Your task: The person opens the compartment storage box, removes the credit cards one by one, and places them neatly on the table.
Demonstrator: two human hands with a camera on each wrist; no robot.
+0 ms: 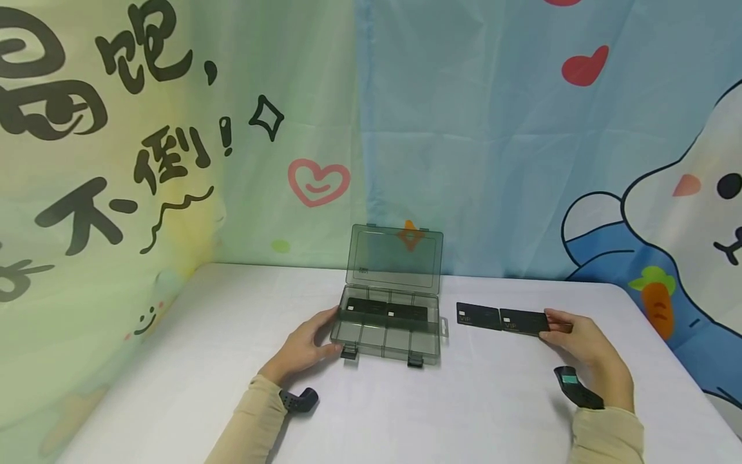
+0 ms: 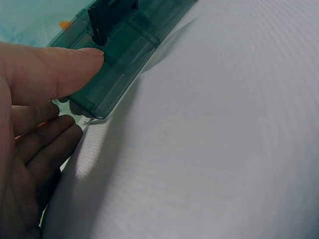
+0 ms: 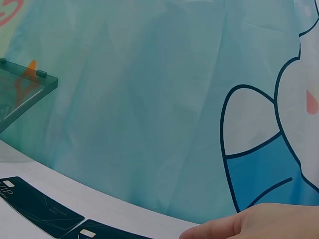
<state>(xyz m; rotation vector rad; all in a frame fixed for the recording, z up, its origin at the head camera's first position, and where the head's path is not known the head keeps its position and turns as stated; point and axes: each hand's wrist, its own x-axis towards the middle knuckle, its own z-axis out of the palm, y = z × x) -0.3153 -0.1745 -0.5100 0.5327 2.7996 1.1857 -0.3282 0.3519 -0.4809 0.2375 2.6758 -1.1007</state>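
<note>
A see-through grey-green plastic compartment box (image 1: 385, 345) stands on the table with its lid (image 1: 394, 258) raised. Two black cards, one on the left (image 1: 366, 306) and one on the right (image 1: 408, 312), lie inside its back part. My left hand (image 1: 304, 345) holds the box's front left corner, thumb on the front wall beside a latch (image 2: 112, 20). Right of the box, a black VIP card (image 1: 478, 316) lies end to end with a second black card (image 1: 522, 321). At this row's right end my right hand (image 1: 582, 338) pinches a dark card edge; the fingers hide whether it is a separate card.
The box and cards are on a white-covered table (image 1: 464, 399). Behind it hangs a printed cloth backdrop (image 1: 493, 161) with lettering, hearts and a cartoon animal. Each wrist wears a dark device, one on the left (image 1: 299, 400) and one on the right (image 1: 580, 390).
</note>
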